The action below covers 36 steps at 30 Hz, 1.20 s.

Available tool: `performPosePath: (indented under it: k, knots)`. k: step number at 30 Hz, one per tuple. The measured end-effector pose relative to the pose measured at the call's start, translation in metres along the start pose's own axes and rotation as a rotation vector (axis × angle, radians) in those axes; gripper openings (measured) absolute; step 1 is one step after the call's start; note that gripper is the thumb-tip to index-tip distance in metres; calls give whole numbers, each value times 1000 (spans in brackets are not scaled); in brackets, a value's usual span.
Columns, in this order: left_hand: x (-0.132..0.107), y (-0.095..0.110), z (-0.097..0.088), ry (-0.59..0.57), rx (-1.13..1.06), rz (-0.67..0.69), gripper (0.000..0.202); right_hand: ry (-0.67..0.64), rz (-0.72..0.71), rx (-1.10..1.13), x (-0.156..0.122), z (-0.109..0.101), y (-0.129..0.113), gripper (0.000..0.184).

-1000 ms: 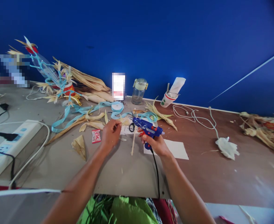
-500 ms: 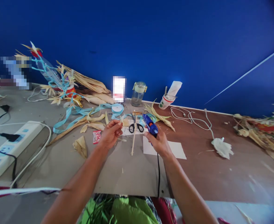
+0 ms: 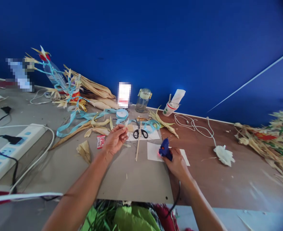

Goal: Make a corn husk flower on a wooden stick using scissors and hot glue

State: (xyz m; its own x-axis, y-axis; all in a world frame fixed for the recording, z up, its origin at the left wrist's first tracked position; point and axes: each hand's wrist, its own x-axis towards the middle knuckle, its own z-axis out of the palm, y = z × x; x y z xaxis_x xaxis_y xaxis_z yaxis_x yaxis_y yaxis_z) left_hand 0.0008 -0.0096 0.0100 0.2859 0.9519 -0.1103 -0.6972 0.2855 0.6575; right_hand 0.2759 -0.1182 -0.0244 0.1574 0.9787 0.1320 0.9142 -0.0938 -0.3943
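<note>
My left hand (image 3: 115, 139) pinches a small pale piece that looks like corn husk (image 3: 126, 123) between thumb and fingertips, above the table. My right hand (image 3: 179, 163) is wrapped round the handle of a blue hot glue gun (image 3: 165, 147), with a small red glow on its side. The glue gun is over a white sheet of paper (image 3: 152, 154), and its black cord hangs toward my lap. Between my hands lie black-handled scissors (image 3: 143, 133) with a thin wooden stick (image 3: 138, 147) across them. Near my left hand are a red candy packet (image 3: 100, 141) and a dry husk piece (image 3: 83, 152).
A roll of light blue ribbon (image 3: 121, 113) and loose husks lie behind my hands. Along the wall stand a lit screen (image 3: 124, 95), a glass jar (image 3: 142, 102) and a paper cup (image 3: 169, 109). A power strip (image 3: 13, 150) with cords lies left; dried husks (image 3: 257, 141) lie right.
My right hand has moved right and toward me with the glue gun, swinging it over the paper. My left hand stays almost in place, still pinching the small piece.
</note>
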Motion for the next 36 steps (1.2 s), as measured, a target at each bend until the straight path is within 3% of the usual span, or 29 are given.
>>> performPosePath:
  k: [8,11,14,18,22,26,36]
  knots:
    - [-1,1,2,63,84,53,19,-196,26,-166,1,-17,-11,33]
    - [-1,-1,5,103,120,76,21,-98,53,-103,7,-35,-22,38]
    - [-2,-4,7,114,176,97,20,71,108,262,21,-46,-56,41]
    - [-2,-9,8,119,277,123,19,-35,110,854,47,-26,-121,40]
    - [-2,-10,8,142,370,119,20,-71,120,1147,67,10,-162,33]
    - [-2,-11,7,158,432,129,20,-65,144,1203,75,27,-165,29]
    - [-1,-14,2,133,499,79,19,9,117,1186,79,36,-157,23]
